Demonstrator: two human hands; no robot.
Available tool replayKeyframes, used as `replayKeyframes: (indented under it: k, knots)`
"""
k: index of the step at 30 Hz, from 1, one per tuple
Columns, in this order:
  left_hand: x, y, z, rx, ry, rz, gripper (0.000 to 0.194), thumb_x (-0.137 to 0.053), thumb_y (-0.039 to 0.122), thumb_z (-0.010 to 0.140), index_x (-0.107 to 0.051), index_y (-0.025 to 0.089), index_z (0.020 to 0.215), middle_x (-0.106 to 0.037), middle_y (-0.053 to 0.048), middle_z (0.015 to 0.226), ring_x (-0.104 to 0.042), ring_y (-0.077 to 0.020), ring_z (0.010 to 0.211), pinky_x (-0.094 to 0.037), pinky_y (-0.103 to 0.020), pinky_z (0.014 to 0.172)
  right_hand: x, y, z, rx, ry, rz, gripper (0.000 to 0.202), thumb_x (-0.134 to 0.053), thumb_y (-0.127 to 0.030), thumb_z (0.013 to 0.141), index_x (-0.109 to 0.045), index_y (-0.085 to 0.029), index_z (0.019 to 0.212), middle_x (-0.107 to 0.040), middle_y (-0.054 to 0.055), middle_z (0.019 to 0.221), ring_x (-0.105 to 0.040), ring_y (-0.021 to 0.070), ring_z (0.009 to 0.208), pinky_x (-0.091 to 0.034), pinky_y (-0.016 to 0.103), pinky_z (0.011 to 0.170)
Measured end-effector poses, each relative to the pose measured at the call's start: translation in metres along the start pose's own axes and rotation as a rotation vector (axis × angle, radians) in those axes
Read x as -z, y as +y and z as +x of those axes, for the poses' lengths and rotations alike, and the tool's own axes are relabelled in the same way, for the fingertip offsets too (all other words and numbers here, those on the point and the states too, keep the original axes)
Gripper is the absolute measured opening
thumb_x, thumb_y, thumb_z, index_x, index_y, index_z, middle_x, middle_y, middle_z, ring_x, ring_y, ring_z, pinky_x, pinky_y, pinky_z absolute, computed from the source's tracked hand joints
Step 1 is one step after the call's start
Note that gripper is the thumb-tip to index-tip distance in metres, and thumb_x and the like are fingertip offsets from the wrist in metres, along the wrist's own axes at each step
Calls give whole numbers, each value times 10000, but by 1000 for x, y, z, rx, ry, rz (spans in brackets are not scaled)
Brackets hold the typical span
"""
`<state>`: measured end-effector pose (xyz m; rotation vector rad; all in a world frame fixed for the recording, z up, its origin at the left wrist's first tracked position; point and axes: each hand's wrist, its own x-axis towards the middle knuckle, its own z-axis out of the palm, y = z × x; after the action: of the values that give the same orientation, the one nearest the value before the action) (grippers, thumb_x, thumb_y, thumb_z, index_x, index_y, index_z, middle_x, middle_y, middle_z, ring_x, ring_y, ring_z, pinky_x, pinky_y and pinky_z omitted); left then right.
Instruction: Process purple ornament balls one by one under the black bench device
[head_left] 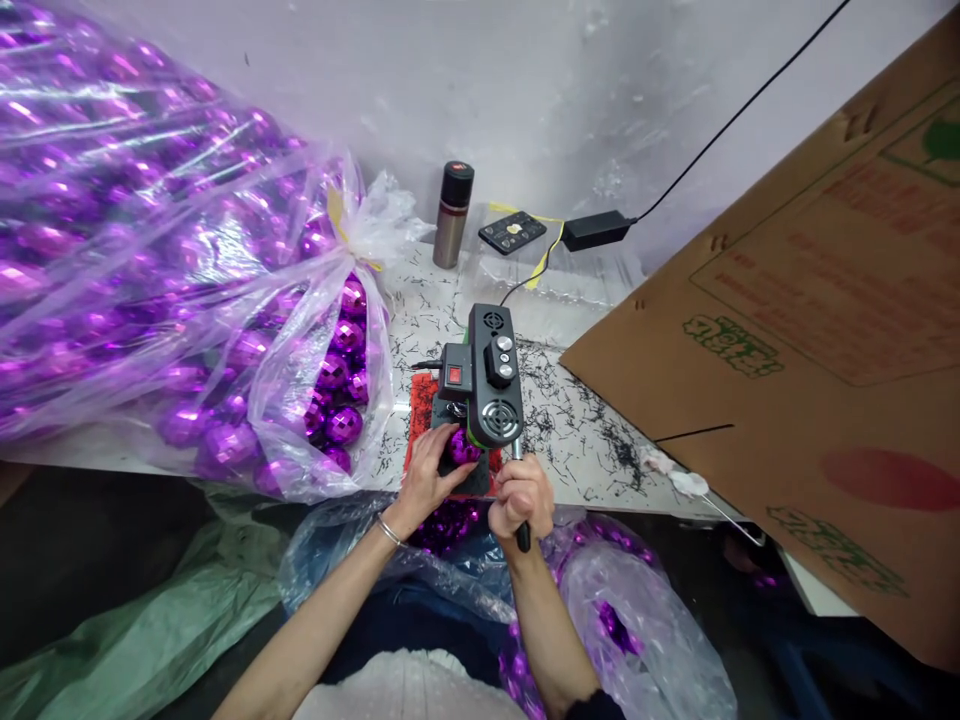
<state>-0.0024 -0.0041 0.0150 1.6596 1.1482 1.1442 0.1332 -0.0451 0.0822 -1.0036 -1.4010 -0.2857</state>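
My left hand (429,478) is closed around a shiny purple ball (463,446), thumb and fingers on its sides, at the front end of a small black machine (493,375). My right hand (523,497) is wrapped round a metal lever (523,537) with a black grip, at the machine's front right. The machine has round vents, knobs and a red switch (454,375). Under it lies a red mat (420,420) strewn with black bits. The underside of the ball is hidden.
A big clear bag of purple balls (187,260) fills the left. Behind stand a bottle (453,215), a phone-like black object (512,232) and a power adapter (597,230). A cardboard box (787,350) leans at right. Another plastic bag (637,630) hangs below the table edge.
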Motion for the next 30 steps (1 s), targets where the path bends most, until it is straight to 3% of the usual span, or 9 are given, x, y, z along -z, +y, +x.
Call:
replayKeyframes:
  k: [11,16,19,23,25,28,30]
  knots:
    - [0,0,1,-18,-20,7,572,-843,576,883,-715,254,1338,-770,-149,1367,-697,-370,1342,-474,-575,1238,-3,8,-11,7,51,-8,394,-323,-292,1134,-492,-269,779,-548,-36,652,-518,149,544,-478,373,678]
    - [-3,-5,1,-61,-25,8,532,-830,526,912,-707,243,1346,-763,-165,1378,-702,-373,1344,-472,-590,1243,-3,11,-13,61,-16,-40,391,-353,-326,1144,-509,-268,790,-594,-30,707,-562,145,580,-502,364,689]
    - [-5,-6,2,-81,-27,-1,541,-831,516,918,-700,237,1363,-757,-168,1385,-693,-376,1362,-472,-606,1246,-2,4,-4,33,7,-29,443,-362,-326,1150,-497,-261,733,-590,-36,704,-576,132,591,-526,353,722]
    - [-3,-2,2,-80,-16,-54,575,-851,541,903,-701,240,1368,-748,-170,1390,-683,-375,1380,-490,-606,1241,6,-17,30,-122,-4,24,466,-437,-269,1122,-506,-253,662,-578,-22,669,-584,141,596,-441,329,601]
    - [2,1,-9,-64,18,-90,595,-858,577,891,-705,246,1361,-749,-167,1388,-689,-366,1376,-500,-594,1240,11,-27,47,-198,-22,38,454,-483,-250,1106,-528,-251,655,-539,-31,623,-597,149,614,-418,328,594]
    - [13,-3,-42,-67,66,-127,659,-914,633,812,-731,245,1312,-775,-164,1332,-718,-365,1337,-532,-587,1216,14,-33,61,-215,-33,45,460,-490,-257,1110,-528,-246,652,-523,-34,601,-607,148,624,-410,324,599]
    - [22,-13,-70,-118,12,-132,708,-956,669,733,-755,239,1258,-803,-160,1248,-762,-364,1258,-581,-569,1167,13,-33,59,-204,-39,51,459,-473,-251,1116,-536,-241,661,-552,-26,621,-609,145,629,-419,322,607]
